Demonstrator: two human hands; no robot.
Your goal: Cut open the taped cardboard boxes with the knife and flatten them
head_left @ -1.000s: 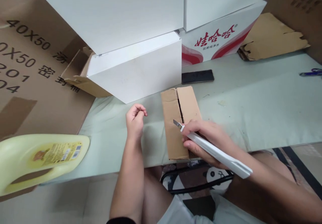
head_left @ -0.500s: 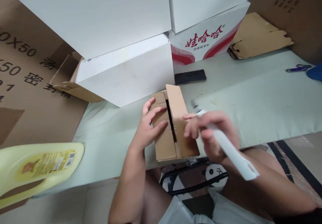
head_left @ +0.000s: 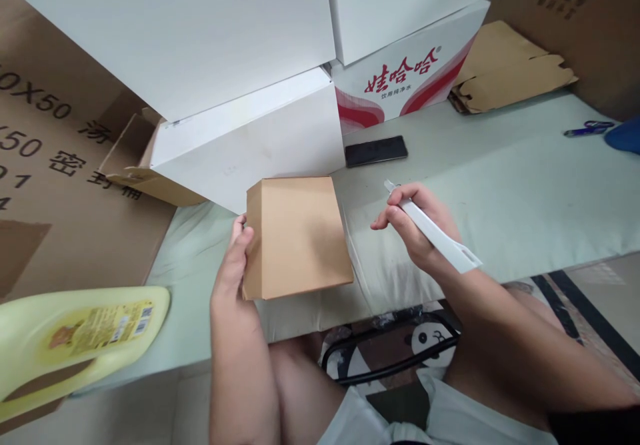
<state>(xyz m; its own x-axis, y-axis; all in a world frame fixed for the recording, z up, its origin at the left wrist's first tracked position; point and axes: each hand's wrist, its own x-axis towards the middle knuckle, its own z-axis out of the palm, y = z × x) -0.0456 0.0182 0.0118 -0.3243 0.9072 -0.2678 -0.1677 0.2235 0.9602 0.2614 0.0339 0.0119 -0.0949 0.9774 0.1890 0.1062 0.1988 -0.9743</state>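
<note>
In the head view, my left hand (head_left: pixel 233 255) grips the left side of a small brown cardboard box (head_left: pixel 305 238). Its thumb lies on the near left edge, while the other fingers are partly hidden behind. A broad plain face of the box is turned up toward me, and the slotted flap side does not show. My right hand (head_left: pixel 420 222) is closed round a white utility knife (head_left: pixel 440 237), right of the box and apart from it. The knife's narrow tip points up and left, and its slotted end rests toward my wrist.
A black phone (head_left: pixel 377 151) lies behind the box on the pale green cloth (head_left: pixel 500 198). White cartons (head_left: pixel 250 145) are stacked at the back. To the left is a yellow bottle (head_left: pixel 85 338). Flattened cardboard (head_left: pixel 515 72) and a purple-blue item (head_left: pixel 589 128) are at the right.
My left hand has turned the box so its slotted flaps no longer show and a plain face does. My right hand with the utility knife has moved up, away from the box.
</note>
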